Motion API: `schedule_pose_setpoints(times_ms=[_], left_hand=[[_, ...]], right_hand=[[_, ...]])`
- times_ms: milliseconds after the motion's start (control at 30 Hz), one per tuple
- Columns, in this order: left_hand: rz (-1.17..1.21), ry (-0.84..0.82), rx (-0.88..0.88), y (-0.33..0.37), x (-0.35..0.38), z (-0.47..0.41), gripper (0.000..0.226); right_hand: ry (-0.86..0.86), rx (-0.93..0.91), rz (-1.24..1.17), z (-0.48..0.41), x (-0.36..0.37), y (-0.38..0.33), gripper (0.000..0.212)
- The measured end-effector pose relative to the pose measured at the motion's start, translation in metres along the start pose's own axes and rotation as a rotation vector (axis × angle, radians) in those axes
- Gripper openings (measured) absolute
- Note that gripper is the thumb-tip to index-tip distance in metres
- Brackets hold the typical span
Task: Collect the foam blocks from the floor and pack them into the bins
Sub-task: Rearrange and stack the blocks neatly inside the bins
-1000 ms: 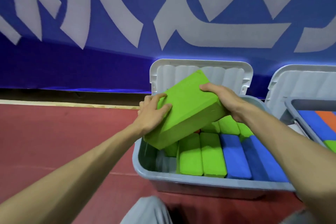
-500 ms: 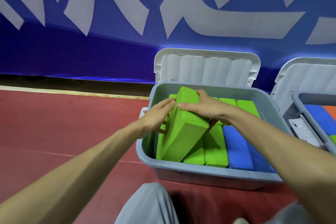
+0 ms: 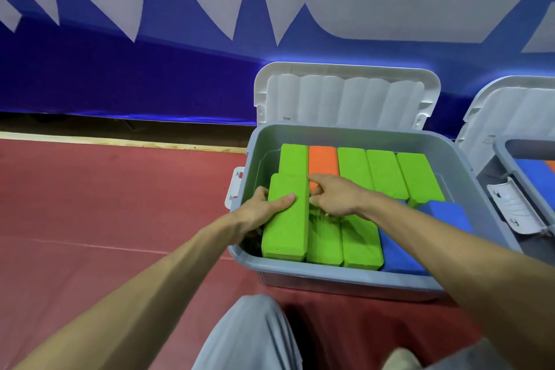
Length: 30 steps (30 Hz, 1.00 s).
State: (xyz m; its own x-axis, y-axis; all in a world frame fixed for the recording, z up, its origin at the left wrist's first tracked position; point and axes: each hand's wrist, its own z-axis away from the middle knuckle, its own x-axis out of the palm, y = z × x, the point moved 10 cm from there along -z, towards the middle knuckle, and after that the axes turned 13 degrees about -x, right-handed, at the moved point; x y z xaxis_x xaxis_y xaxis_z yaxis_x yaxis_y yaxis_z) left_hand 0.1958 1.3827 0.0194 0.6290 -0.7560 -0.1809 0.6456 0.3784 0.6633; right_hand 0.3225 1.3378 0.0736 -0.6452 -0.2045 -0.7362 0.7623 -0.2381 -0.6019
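A grey bin (image 3: 330,270) stands open on the red floor and holds several green foam blocks, one orange block (image 3: 322,159) and blue blocks (image 3: 447,213), all standing on edge in rows. One green foam block (image 3: 285,228) sits in the front left slot, slightly higher than its neighbours. My left hand (image 3: 259,213) grips its left side with the thumb lying on top. My right hand (image 3: 336,201) holds its right side, index finger at the far corner and the other fingers curled into the gap beside it.
The bin's white lid (image 3: 345,96) leans upright against the blue wall banner. A second grey bin (image 3: 504,153) with blue and orange blocks stands at the right, its lid (image 3: 510,105) also raised. My grey-trousered knee (image 3: 252,333) is just before the bin.
The green block went from held tilted above the bin, to standing slanted inside it, to lying level in the front left slot. Both hands came down with it.
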Motion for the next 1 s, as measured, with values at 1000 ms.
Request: schedule_pose_setpoints(times_ms=[1000], left_hand=[[-1.247, 0.626, 0.402, 0.065, 0.058, -0.011, 0.085]], right_hand=[[0.037, 0.123, 0.263, 0.020, -0.019, 0.055, 0.049]])
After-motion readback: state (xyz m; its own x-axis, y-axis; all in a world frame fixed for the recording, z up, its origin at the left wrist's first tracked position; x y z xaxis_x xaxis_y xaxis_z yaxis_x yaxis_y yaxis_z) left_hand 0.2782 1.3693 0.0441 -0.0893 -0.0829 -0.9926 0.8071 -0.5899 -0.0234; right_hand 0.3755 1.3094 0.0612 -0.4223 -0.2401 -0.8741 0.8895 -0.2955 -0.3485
